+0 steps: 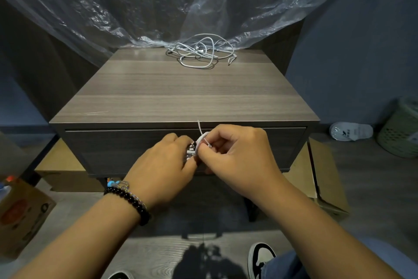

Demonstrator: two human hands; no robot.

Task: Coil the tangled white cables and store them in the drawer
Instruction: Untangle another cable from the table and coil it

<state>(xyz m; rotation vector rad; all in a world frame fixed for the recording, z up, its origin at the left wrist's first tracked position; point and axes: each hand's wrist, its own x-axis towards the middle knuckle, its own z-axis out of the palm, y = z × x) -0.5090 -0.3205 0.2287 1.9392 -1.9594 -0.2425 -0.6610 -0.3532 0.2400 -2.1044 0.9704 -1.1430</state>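
Note:
A tangle of white cables [201, 52] lies at the far edge of the wooden nightstand top [181, 91]. In front of the shut drawer [113, 143], my left hand [165, 165] grips a small coiled white cable [195, 146]. My right hand [235, 154] pinches the cable's loose end, which is wrapped round the coil. A short tail of that end sticks up above the drawer's top edge. Most of the coil is hidden inside my fingers.
Clear plastic sheeting [158, 2] hangs behind the nightstand. Cardboard boxes [20, 215] sit on the floor at left and right. A green basket [402, 127] and a white slipper [350, 131] lie at right. My shoes [260, 258] are below.

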